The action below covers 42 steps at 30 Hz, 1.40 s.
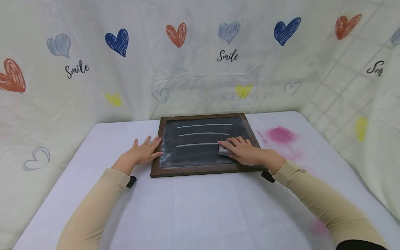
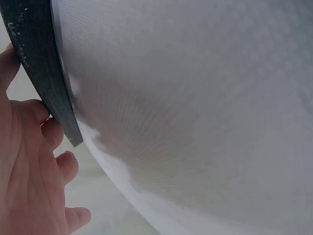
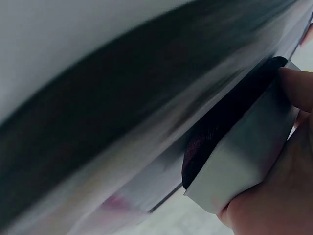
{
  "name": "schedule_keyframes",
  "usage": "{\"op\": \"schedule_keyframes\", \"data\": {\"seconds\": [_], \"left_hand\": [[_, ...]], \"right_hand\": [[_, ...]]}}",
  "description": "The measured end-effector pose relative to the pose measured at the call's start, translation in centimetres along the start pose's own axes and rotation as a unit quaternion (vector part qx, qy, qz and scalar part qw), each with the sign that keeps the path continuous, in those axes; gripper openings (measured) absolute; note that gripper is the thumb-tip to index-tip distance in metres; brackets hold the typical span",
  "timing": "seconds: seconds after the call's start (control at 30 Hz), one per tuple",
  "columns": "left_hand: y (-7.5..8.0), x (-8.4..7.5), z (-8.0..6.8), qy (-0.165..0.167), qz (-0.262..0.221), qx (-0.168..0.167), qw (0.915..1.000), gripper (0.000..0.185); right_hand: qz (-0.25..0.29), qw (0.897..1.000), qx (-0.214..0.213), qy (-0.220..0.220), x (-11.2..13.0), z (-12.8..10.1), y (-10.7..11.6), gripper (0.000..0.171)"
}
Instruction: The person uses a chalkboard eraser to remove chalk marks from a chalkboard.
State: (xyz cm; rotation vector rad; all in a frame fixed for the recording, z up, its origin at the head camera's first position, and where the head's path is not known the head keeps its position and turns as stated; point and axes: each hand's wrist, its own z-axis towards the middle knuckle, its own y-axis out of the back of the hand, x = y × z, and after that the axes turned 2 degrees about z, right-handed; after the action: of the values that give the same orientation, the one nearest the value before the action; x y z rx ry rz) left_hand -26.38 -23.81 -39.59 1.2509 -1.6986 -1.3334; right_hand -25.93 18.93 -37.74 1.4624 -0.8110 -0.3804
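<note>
A small chalkboard [image 1: 193, 157] with a brown wooden frame [image 1: 200, 171] lies on the table, bearing three white chalk lines [image 1: 204, 134]. My left hand [image 1: 142, 152] rests on the frame's left side with its fingers spread, thumb at the board's edge. In the left wrist view, fingertips touch the frame's dark edge [image 2: 46, 73]. Toward the board's right side my right hand [image 1: 247, 151] grips a grey chalkboard eraser [image 1: 223, 150], right at the end of the lowest line. Its dark felt pad [image 3: 220, 125] faces the board in the right wrist view.
A white cloth covers the table [image 1: 187, 215], with a pink stain [image 1: 282, 135] right of the board. Behind hangs a pale curtain [image 1: 200, 69] printed with hearts and "Smile". A small black device [image 1: 131, 181] sits at the left wrist, another [image 1: 267, 176] at the right.
</note>
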Motion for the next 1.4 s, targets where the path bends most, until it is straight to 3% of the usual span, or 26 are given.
{"op": "schedule_keyframes", "data": {"seconds": [0.3,0.53,0.77,0.9,1.4], "left_hand": [[-0.4,0.3,0.3,-0.004,-0.008,0.001,1.0000,0.078],[-0.9,0.0,0.2,0.000,-0.013,0.003,0.9999,0.078],[-1.1,-0.3,0.3,0.003,-0.017,0.008,0.9998,0.075],[-0.7,-0.2,0.3,0.000,-0.012,-0.001,0.9999,0.071],[-0.1,0.0,-0.1,0.014,0.004,0.000,0.9999,0.065]], "right_hand": [[0.000,0.998,0.051,0.024,3.6,5.3,-0.6,0.064],[-0.026,0.994,0.097,0.035,8.2,9.7,-1.5,0.065],[-0.065,0.991,0.113,0.029,11.8,13.1,-2.4,0.065],[-0.084,0.990,0.109,0.014,12.7,14.2,-2.2,0.065],[-0.112,0.988,0.102,0.040,13.3,16.2,-1.6,0.064]]}}
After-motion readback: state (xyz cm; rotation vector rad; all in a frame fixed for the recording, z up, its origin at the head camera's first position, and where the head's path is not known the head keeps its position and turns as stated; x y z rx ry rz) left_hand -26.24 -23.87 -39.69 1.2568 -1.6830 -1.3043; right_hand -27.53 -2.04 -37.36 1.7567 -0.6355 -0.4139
